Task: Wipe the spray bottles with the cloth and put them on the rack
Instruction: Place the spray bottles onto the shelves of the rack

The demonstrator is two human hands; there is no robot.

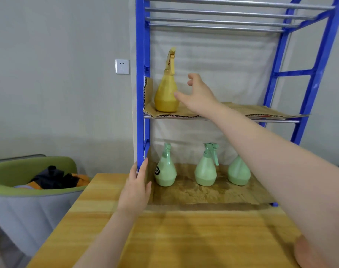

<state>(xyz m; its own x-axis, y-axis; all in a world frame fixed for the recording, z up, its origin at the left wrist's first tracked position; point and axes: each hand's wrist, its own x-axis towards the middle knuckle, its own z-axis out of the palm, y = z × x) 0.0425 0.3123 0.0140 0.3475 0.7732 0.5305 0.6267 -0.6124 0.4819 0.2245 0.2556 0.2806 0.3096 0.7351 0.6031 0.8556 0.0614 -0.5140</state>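
Leftmost, I noted a green chair [29,171] holding dark and orange clothing [56,178], and a wall socket [122,66] above it. The left hand [134,192] lay with straight fingers on the wooden table [184,238], its fingertips against the blue rack [140,93] post, holding nothing. On the middle shelf's cardboard [261,111] the yellow spray bottle [166,93] stood upright near the left post. The right hand [197,93] was spread wide just beside it, thumb close to or touching the bottle's side; I could not tell which. On the lower shelf three green spray bottles [205,171] stood upright in a row, the rightmost partly hidden behind the right forearm.
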